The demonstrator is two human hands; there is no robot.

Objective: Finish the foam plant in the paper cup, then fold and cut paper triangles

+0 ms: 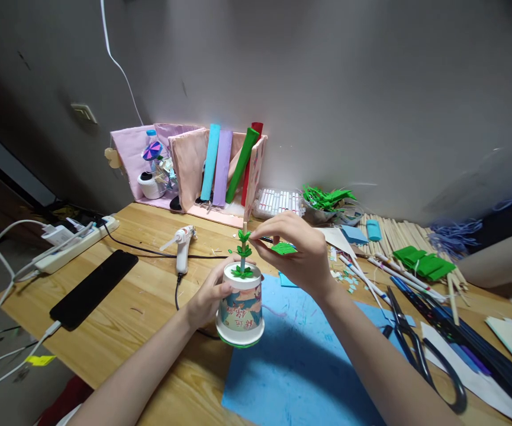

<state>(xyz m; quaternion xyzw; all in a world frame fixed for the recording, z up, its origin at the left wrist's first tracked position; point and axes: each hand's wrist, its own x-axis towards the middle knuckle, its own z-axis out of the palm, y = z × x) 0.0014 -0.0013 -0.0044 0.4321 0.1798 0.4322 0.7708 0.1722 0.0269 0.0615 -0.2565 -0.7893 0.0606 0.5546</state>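
My left hand (211, 293) is wrapped round the side of an upside-down paper cup (240, 310) with a printed pattern, holding it over the edge of a blue sheet (300, 361). From the cup's base rises a thin stick (242, 264) with green paper leaves (242, 271) in tiers around it. My right hand (293, 248) is at the top of the stick, thumb and forefinger pinched at the uppermost green leaf (244, 235). The exact contact of the fingertips is small in view. Behind the right hand lies a larger green paper piece (284, 248).
A glue gun (184, 248) stands left of the cup, its cable trailing on the table. Further left are a phone (93, 288) and a power strip (78, 244). Scissors (409, 337), markers (277, 203) and wooden sticks (398, 234) lie rightward. Crepe paper rolls (222, 168) stand behind.
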